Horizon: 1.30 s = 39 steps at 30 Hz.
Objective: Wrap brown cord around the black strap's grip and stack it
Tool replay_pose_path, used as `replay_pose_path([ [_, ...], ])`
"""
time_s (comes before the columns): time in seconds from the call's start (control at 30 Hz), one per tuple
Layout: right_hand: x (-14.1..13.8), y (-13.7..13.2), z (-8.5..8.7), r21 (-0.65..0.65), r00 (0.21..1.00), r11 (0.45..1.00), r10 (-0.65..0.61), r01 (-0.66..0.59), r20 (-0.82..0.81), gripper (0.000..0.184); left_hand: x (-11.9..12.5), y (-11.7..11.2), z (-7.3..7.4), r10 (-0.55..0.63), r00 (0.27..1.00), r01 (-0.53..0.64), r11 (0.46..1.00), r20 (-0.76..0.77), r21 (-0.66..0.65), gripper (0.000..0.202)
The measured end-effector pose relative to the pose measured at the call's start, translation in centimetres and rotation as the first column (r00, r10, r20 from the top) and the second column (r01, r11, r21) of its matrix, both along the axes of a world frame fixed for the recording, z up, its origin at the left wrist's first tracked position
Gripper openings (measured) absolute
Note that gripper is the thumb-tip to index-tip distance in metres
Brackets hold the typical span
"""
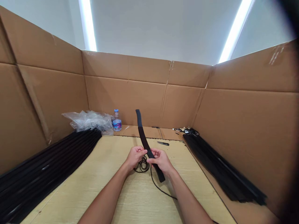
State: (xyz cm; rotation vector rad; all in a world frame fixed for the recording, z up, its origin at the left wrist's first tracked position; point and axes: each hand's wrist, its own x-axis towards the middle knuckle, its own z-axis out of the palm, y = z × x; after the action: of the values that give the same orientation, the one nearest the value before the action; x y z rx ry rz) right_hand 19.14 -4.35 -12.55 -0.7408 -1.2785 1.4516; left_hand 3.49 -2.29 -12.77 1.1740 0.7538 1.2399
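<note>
Between my two hands is a long, flat, slightly curved black strip, held slanting above the tabletop. Its far end has a small hole, and its middle section looks darker brown-black. My left hand pinches the strip's left edge with thumb and fingers. From the other side, my right hand is closed on it a little lower down. Beneath my hands lies a coil of thin black cord; one length trails from it towards my right forearm. A small pair of thread snips rests on the table beyond my right hand.
Cardboard walls enclose the pale wooden table on three sides. Long black strips are stacked at left, with clear plastic bags and a water bottle behind. Another black bundle lies at right, near tangled cords.
</note>
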Motion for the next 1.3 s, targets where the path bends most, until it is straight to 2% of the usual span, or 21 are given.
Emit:
replay_pose_path([
  [0.1,-0.2,-0.4,0.1,-0.008,0.999,1.0,0.027,-0.027,0.021,0.042,0.2,0.1,-0.3,-0.005,1.0,0.005,1.0,0.0,0.002,0.042],
  [0.27,-0.7,-0.9,0.2,0.014,0.999,0.999,0.036,-0.036,0.012,0.043,0.2,0.2,-0.4,0.012,1.0,-0.012,1.0,0.004,0.008,0.042],
  [0.6,-1.0,0.0,0.0,0.052,0.993,0.992,-0.117,0.118,-0.008,0.034,0.1,0.7,-0.7,0.11,0.994,-0.11,0.994,0.012,0.013,0.043],
  [0.83,-1.0,-0.7,-0.2,0.026,0.999,0.998,-0.048,0.048,-0.013,0.037,0.3,0.3,-0.7,0.026,1.0,-0.026,0.999,-0.004,0.019,0.039],
  [1.07,-1.2,-0.3,-0.2,0.057,0.998,0.996,-0.067,0.068,-0.017,0.034,-0.1,0.6,-0.6,0.082,0.997,-0.082,0.996,-0.01,0.017,0.042],
  [1.3,-1.1,-0.7,0.0,0.044,0.998,0.998,-0.035,0.033,0.048,0.034,-0.2,0.2,-0.2,0.067,0.997,-0.066,0.998,-0.031,0.019,0.043],
])
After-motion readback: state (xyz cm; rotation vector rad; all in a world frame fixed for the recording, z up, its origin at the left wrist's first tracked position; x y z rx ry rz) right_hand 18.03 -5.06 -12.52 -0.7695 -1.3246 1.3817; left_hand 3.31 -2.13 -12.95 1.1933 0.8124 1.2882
